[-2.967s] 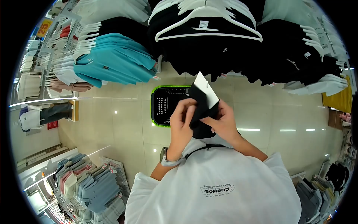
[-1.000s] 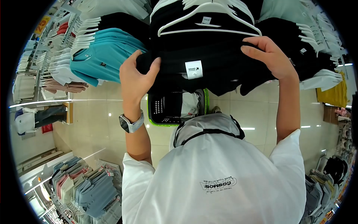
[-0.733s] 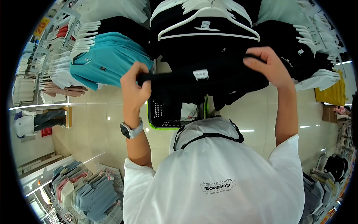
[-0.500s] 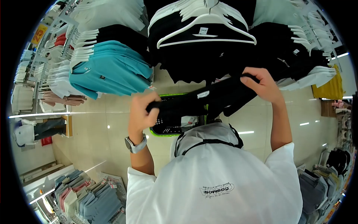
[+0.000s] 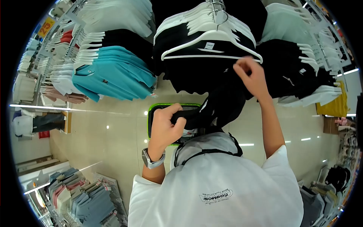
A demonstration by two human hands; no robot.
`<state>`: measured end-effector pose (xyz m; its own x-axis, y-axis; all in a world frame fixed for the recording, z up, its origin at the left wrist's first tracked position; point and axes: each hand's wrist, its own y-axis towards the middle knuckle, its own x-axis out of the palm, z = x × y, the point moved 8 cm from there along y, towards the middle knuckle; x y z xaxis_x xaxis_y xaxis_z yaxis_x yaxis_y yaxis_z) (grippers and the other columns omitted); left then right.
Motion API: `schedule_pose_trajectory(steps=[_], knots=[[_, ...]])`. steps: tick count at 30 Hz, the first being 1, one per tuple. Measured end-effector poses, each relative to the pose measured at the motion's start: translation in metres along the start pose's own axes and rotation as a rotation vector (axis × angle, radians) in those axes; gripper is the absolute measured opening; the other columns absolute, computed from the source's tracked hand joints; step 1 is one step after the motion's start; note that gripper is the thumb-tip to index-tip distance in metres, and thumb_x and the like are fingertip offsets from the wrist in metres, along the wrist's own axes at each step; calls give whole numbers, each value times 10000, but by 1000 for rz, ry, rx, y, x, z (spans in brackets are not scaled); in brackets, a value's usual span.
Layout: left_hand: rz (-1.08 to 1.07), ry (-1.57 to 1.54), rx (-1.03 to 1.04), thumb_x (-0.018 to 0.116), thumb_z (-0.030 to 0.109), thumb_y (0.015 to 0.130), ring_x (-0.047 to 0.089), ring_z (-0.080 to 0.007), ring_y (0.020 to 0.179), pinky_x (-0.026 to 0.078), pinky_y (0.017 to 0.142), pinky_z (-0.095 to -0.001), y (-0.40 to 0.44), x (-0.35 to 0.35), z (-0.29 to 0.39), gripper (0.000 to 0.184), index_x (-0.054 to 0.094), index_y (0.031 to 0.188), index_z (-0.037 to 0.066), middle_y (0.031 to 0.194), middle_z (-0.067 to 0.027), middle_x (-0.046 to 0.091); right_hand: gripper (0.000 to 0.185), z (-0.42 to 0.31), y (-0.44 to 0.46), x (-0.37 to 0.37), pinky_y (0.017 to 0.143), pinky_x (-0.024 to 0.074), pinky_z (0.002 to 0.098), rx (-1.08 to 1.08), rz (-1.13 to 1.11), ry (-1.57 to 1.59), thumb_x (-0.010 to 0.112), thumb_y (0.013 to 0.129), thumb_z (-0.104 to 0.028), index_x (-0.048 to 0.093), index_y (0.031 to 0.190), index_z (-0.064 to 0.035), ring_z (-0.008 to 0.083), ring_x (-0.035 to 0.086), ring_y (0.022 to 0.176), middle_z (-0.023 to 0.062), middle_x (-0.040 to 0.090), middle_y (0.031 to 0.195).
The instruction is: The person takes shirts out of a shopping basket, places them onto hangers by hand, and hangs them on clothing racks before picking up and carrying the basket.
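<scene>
In front of my chest, my left hand (image 5: 166, 126) is closed on one edge of a black shirt (image 5: 228, 108) with a white label. The shirt stretches up and to the right, bunched and sagging, towards my right hand (image 5: 252, 77). That hand is raised near the right end of a white hanger (image 5: 213, 56), its thumb and forefinger curled in a pinch. Slight blur and black cloth against black shirts make its hold hard to see. Behind, several black shirts hang on white hangers. Below the held shirt is a black basket with a green rim (image 5: 149, 123).
Teal shirts (image 5: 113, 72) hang on the left, and black shirts (image 5: 283, 68) on the right. A yellow garment (image 5: 332, 100) hangs farther right. Folded or hung clothes (image 5: 89, 198) fill the lower left. Shiny tiled floor (image 5: 113, 140) lies around me.
My right hand has risen up and left towards the hanger. My left hand has moved right and slightly down. The shirt, earlier stretched wide between them, now bunches and slopes more steeply.
</scene>
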<state>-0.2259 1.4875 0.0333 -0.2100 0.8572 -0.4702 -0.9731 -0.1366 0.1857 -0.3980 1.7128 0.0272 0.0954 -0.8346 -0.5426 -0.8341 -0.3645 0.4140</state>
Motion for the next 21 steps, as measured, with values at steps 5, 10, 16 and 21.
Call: schedule_pose_trajectory(steps=[5,10,16,21], knots=[[13,114,-112,527,112,652,452,-258,409,395,445,-323,9,11,-3,154,578,704,-25,504,-163,470,406,-14,62,6,715,483,328,-294,262,-367,750,736,-267,562,1012,-36,233,580,782,75,582,847],[18,206,-169,587,128,690,456,-287,424,390,451,-337,11,10,-18,150,613,730,-14,514,-156,493,312,19,92,28,608,448,268,-8,-8,-142,713,790,-286,593,883,-14,135,537,653,45,585,719],[159,219,-129,615,142,819,378,-206,473,361,471,-316,10,-4,-21,183,578,780,-33,569,-164,463,360,36,94,46,497,306,288,0,-45,106,623,863,-318,510,759,8,123,296,534,20,349,556],[255,381,-134,602,160,842,447,-339,446,338,423,-361,11,-30,-21,216,572,701,-1,539,-175,487,350,9,85,6,499,368,254,-42,78,53,717,792,-335,633,756,3,84,393,522,4,515,561]])
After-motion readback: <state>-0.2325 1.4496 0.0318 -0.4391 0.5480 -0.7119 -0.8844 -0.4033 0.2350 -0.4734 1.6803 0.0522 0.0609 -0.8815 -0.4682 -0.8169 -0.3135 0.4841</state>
